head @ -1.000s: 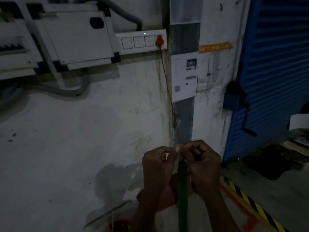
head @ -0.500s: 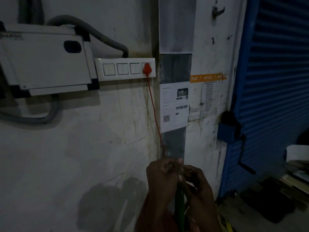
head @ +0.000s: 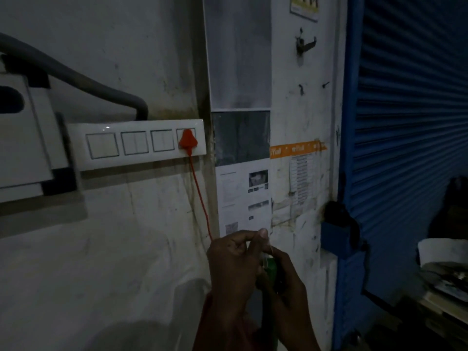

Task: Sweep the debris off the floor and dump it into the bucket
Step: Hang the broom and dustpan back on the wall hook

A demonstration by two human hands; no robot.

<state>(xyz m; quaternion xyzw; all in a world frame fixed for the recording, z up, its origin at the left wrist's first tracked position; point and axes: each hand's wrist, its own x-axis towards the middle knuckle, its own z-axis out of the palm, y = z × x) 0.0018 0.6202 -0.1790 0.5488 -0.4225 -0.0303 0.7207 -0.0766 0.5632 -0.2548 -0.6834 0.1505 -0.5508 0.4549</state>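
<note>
Grip of left hand [head: 233, 267] and right hand [head: 287, 285] tight round green handle [head: 271, 265] top, red cord [head: 200, 193] behind, blue shutter [head: 405, 122] rightward

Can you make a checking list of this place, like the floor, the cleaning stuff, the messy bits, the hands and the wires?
Surface: floor not clearly seen; scuffed white wall fills the view.
Job's things: green handle, upright; nothing else seen.
Clutter: dim pile at the right edge.
Hands: left hand and right hand both grip the handle's top.
Cables: red cord hangs from red plug in switch panel; grey conduit above.
Surroundings: blue shutter, papers, wall hook.
</note>
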